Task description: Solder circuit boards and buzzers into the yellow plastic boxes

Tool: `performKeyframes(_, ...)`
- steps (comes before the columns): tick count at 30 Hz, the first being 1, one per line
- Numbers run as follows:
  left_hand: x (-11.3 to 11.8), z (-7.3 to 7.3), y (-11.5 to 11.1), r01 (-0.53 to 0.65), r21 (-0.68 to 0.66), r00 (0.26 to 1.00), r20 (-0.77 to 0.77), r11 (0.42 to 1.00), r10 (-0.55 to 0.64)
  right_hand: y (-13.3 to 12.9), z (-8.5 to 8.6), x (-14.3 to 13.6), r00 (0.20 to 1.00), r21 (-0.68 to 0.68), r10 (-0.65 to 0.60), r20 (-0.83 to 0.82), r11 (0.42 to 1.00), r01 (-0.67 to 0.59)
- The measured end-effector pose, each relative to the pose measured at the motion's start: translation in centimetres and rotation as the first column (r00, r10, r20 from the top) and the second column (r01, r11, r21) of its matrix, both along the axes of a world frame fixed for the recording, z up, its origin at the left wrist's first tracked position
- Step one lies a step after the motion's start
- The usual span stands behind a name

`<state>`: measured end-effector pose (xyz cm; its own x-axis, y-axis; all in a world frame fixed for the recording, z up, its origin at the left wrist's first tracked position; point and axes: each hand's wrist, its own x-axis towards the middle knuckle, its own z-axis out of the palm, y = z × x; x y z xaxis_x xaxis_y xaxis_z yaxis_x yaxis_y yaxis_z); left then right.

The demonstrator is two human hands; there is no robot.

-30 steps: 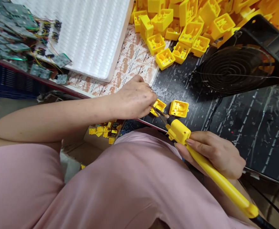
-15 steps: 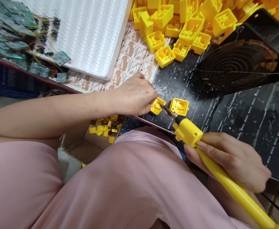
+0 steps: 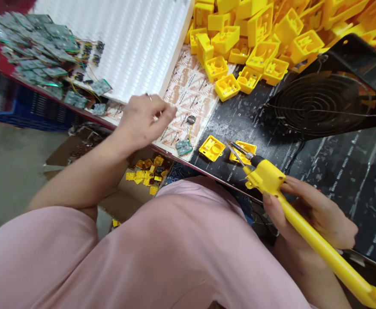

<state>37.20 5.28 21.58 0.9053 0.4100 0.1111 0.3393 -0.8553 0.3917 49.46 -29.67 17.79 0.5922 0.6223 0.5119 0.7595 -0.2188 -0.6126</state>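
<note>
My right hand [image 3: 313, 210] is wrapped round a yellow soldering tool [image 3: 271, 176] whose metal tip hangs over a yellow housing [image 3: 247, 150]. A second yellow housing [image 3: 212, 148] lies open side up to its left. Beside that one, a small green circuit board [image 3: 184, 147] is wired to a round black part [image 3: 191, 119] on the patterned sheet. My left hand [image 3: 145, 118] hovers over the sheet's left part, fingers bent and apart, nothing visible in them.
Many yellow housings [image 3: 226, 87] are heaped at the back. A black fan [image 3: 313, 103] stands at the right. White foam [image 3: 120, 47] and piled circuit boards [image 3: 43, 47] lie at the left. Below the table edge, a cardboard box [image 3: 123, 199] holds yellow parts.
My left hand has moved left, away from the left housing, uncovering the circuit board and round part. The soldering tool's tip has shifted right, from the left housing to the right one.
</note>
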Motion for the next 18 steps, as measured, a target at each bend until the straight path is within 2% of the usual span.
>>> performKeyframes(3,-0.2,-2.6,-1.3,-0.024,0.067,0.999,-0.045,0.997,0.027,1.4,1.3,-0.3,0.994,0.019,-0.038,0.106,0.999,0.036)
performKeyframes(5,0.6,-3.8,-2.5,-0.058,0.036,0.997,-0.046,0.998,0.059,2.1,2.0,-0.6,0.993,0.001,-0.046,0.107,0.999,0.046)
performKeyframes(7,1.4,-4.4,-3.3,-0.081,-0.031,0.995,-0.057,0.996,0.079,2.2,2.0,-0.9,0.994,0.013,-0.059,0.093,0.998,0.058)
performKeyframes(10,2.0,-4.5,-3.8,-0.085,-0.131,0.995,-0.067,0.988,0.077,1.7,1.3,-0.9,0.995,0.076,-0.048,0.091,0.996,0.041)
performKeyframes(13,1.5,-4.1,-3.8,-0.069,-0.200,0.997,-0.036,0.977,0.063,1.0,0.5,-0.6,0.992,0.089,-0.064,0.110,0.995,0.054)
performKeyframes(18,0.4,-3.5,-4.6,-0.082,-0.202,0.994,0.059,0.976,0.096,0.7,-0.3,0.1,0.986,0.173,-0.092,0.141,0.983,0.067)
